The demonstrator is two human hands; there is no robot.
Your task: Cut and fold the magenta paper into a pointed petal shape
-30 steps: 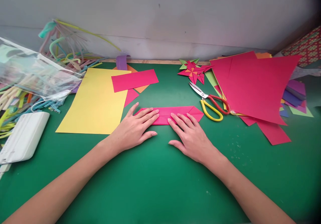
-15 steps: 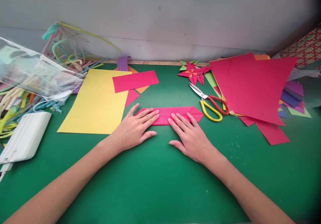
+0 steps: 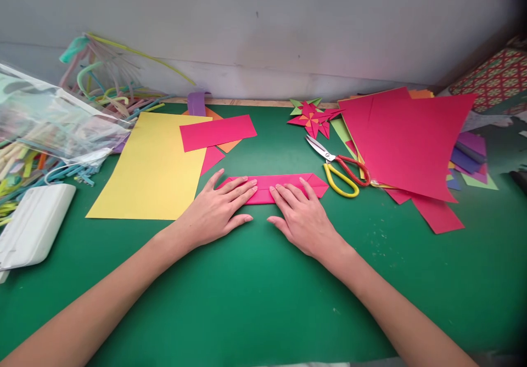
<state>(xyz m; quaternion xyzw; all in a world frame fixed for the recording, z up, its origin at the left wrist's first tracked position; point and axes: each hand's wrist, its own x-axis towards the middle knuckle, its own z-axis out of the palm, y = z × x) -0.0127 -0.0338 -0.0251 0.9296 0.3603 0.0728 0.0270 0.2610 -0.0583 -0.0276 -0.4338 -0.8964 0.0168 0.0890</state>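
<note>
A folded strip of red paper [image 3: 265, 182] with pointed ends lies flat on the green table [image 3: 263, 290]. Spread fingers of my left hand [image 3: 218, 209] rest on its left part, thumb on the table in front. On the strip's middle and right part lie the fingers of my right hand [image 3: 303, 216], also apart and flat. The fingers hide some of the strip's surface. Just right of the strip are scissors [image 3: 335, 165] with one red and one yellow handle, blades apart. Behind my left hand lies a red paper rectangle [image 3: 218, 132].
A yellow sheet [image 3: 144, 169] lies left, with pipe cleaners [image 3: 119, 95], a clear plastic bag [image 3: 53, 120] and a white power-bank-like box [image 3: 37, 224] beyond it. Folded paper flowers [image 3: 309, 118] sit by the wall. Large red sheets [image 3: 403, 142] are stacked at right.
My right hand has slid slightly left along the strip. My left hand stays on it. The whole view has shifted a little, so the surroundings appear further left.
</note>
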